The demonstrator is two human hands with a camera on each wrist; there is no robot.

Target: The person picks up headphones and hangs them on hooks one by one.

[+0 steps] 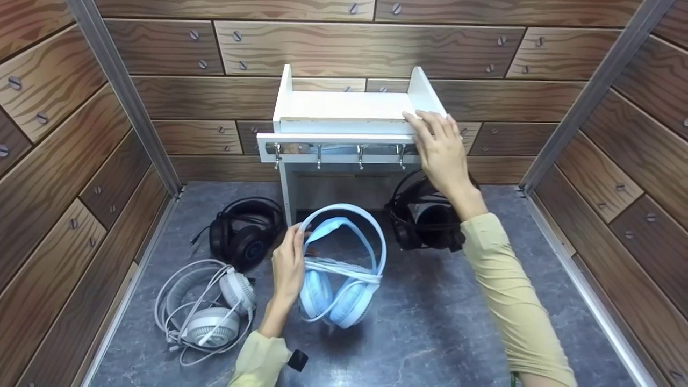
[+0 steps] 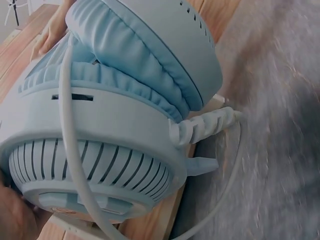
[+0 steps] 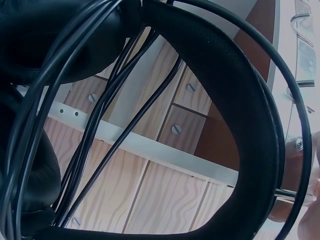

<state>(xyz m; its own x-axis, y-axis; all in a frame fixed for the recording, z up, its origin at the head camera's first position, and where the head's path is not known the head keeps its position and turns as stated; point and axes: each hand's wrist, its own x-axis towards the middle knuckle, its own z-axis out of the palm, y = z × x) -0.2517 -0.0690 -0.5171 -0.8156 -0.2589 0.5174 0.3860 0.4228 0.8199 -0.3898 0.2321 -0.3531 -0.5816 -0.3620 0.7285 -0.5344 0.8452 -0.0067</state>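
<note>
In front of the white rack [image 1: 349, 105], the left hand [image 1: 288, 263] grips the side of the light-blue headset [image 1: 349, 303], holding it above the grey counter [image 1: 430, 344]. The right hand [image 1: 443, 153] lies with extended fingers over the rack's right end, grasping nothing; just below is a black headset [image 1: 434, 223]. Farther left sit another black headset [image 1: 250, 242] and a white headset [image 1: 214, 325].

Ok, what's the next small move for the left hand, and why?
Probably lift the light-blue padded headphones toward the silver metal hook third from left in the head view: it looks bare, the left hand grips their headband below it, and the right hand rests on the white shelf rack.
</note>
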